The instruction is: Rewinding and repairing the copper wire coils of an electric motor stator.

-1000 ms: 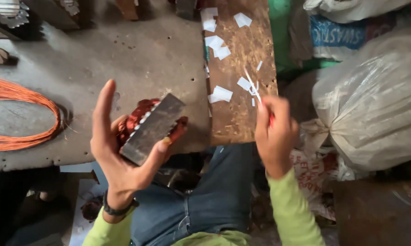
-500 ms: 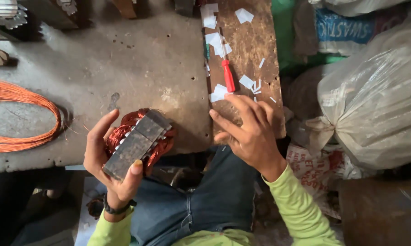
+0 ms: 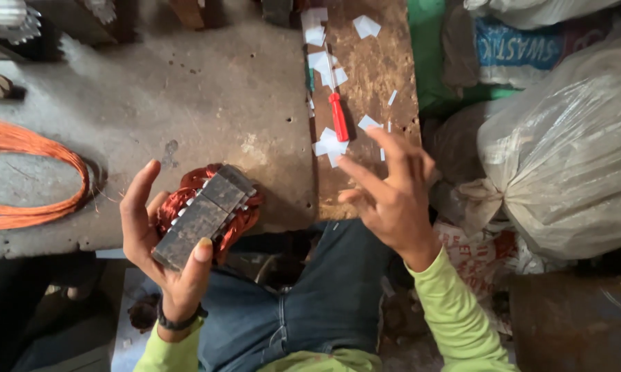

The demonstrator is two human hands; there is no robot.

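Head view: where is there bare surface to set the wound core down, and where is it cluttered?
The grey slab is bare between the orange wire coil and the brown board, just above the wound core in the left hand. The board is crowded: paper slips and a red-handled screwdriver by the right hand. Sacks fill the right.

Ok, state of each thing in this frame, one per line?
Left hand: gripping the wound metal core.
Wound metal core: held, tilted, copper windings showing.
Right hand: open, empty, above the board.
Red-handled screwdriver: lying flat on the wooden board.
Orange wire coil: lying loose.
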